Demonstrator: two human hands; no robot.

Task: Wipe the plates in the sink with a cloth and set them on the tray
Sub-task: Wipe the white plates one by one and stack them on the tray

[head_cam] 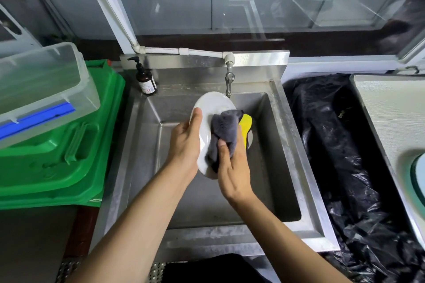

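The white plate is held tilted on edge above the basin of the steel sink, its long axis running from the tap end down toward the person and its face turned to the right. Much of that face is covered: the grey cloth lies over its middle and lower right part, and the lower rim disappears behind the cloth and the hands. The left hand grips the plate's left rim, thumb laid up along the edge; its fingers are behind the plate and cannot be seen. The right hand holds the cloth bunched against the plate, thumb pressing on top, the other fingers hidden under the fabric.

Just right of the plate, partly hidden behind the cloth, a yellow sponge shows, with a sliver of something pale beside it that is too covered to identify. Directly beyond the plate's top edge hangs the tap. On the sink ledge to the plate's upper left stands a brown pump bottle. Farther left of the plate sit a green bin lid and a clear plastic box resting on it. Well right of the plate is black plastic sheeting, then a pale tray cut off by the frame edge, carrying a rounded pale-green object only partly in view.
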